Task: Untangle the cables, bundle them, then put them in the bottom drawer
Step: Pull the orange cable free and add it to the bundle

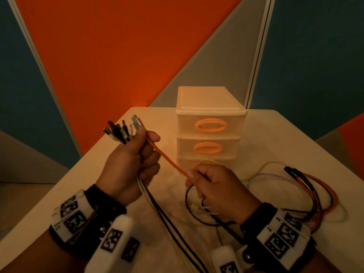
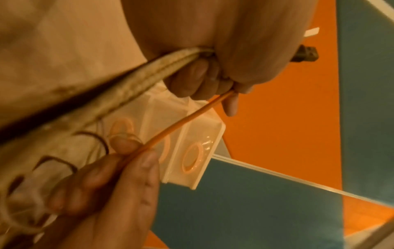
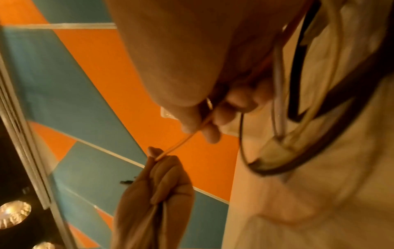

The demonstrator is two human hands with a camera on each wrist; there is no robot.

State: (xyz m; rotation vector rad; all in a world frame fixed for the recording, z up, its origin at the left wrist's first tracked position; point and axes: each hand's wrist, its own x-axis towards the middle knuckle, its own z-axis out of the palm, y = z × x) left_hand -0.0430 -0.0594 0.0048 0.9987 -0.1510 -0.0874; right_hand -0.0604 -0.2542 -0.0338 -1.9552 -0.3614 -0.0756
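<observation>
The left hand (image 1: 128, 164) clamps the plug ends (image 1: 122, 131) together, aligning them. The right hand (image 1: 214, 186) pinches the orange cable (image 1: 167, 157), drawing it taut to free tangles.

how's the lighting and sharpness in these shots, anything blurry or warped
Head view: dim, warm orange cast, wide-angle bend at the edges, yet left hand, right hand and orange cable read clearly. Left wrist view: cable bundle smeared by blur. Right wrist view: looped cables soft, bright ceiling lamp glare low left.

The right hand (image 1: 220, 192) hides most of the bottom drawer of the cream plastic drawer box (image 1: 210, 123). The black and white cables (image 1: 177, 239) run off the bottom edge.
</observation>
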